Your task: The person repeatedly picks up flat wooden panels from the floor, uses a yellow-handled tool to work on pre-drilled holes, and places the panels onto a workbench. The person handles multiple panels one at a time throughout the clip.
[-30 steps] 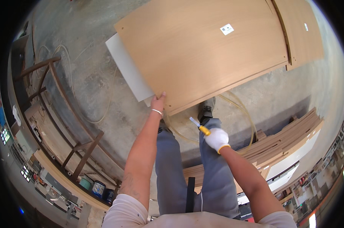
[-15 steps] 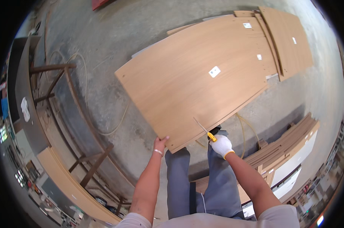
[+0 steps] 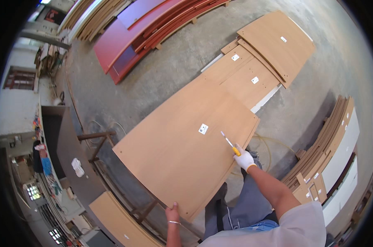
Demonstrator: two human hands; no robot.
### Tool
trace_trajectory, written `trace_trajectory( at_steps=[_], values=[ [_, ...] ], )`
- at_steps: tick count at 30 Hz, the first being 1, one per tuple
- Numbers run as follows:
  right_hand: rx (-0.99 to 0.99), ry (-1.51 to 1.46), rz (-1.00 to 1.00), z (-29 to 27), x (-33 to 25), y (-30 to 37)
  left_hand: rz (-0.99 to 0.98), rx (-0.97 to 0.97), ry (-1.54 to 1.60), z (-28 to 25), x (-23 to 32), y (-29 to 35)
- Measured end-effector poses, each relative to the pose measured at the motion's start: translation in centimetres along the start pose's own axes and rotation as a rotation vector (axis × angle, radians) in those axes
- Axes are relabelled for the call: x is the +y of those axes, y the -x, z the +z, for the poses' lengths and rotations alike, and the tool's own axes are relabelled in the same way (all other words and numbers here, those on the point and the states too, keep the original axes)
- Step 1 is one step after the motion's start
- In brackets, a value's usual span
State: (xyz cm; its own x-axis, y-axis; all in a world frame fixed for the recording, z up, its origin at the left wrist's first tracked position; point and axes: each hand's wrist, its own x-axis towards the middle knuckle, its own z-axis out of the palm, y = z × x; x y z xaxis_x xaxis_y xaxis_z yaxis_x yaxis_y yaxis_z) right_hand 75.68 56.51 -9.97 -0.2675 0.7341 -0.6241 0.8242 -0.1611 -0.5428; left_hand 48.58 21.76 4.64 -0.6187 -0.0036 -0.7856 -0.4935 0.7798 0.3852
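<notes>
Concrete floor [image 3: 161, 82] — grey, it carries everything we list here.

Large wooden panel [image 3: 186, 148] — light brown laminate, lying flat and low in front of us, one near corner at our left hand, its right edge beside our right hand. A small white label [image 3: 203, 129] sits near its middle.

Further panels [image 3: 256, 66] of the same colour lie beyond it, overlapping one another, each with small white labels.

Red boards [image 3: 141, 37] are stacked on the floor at the far left; a leaning stack of brown and white boards [image 3: 335, 152] stands at our right.

A dark tabletop [image 3: 67, 152] runs along our left with a white cloth [image 3: 77, 167] on it; a metal frame [image 3: 98, 142] shows between it and the large panel.

A pale hose [image 3: 269, 144] curls on the floor just past the panel's right edge.

Left hand [image 3: 172, 214] — bare, a thin bracelet at the wrist, fingers curled over the panel's near corner, gripping its edge.

Right hand [image 3: 244, 159] — in a white glove, fingers closed around the yellow handle of a screwdriver [image 3: 229, 143]; the shaft points up and left over the panel, its tip near the label.
</notes>
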Motion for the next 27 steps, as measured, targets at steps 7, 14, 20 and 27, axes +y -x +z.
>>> trace_trajectory(
  at_steps=[7,14,20,27],
  values=[
    [0.084,0.068,0.114,-6.0,-4.2,4.2,0.278,-0.083,0.092,5.3,12.1,17.8],
    [-0.003,-0.08,0.364,-10.3,-5.1,0.9,0.229,0.001,0.129,7.2,14.8,18.8],
    [0.018,-0.087,0.244,-10.4,-3.9,2.3,0.033,-0.024,0.086,6.9,14.9,19.5],
    [-0.163,-0.083,0.208,-9.3,-3.2,3.8,0.195,0.027,-0.024,4.4,15.3,22.3]
  ],
)
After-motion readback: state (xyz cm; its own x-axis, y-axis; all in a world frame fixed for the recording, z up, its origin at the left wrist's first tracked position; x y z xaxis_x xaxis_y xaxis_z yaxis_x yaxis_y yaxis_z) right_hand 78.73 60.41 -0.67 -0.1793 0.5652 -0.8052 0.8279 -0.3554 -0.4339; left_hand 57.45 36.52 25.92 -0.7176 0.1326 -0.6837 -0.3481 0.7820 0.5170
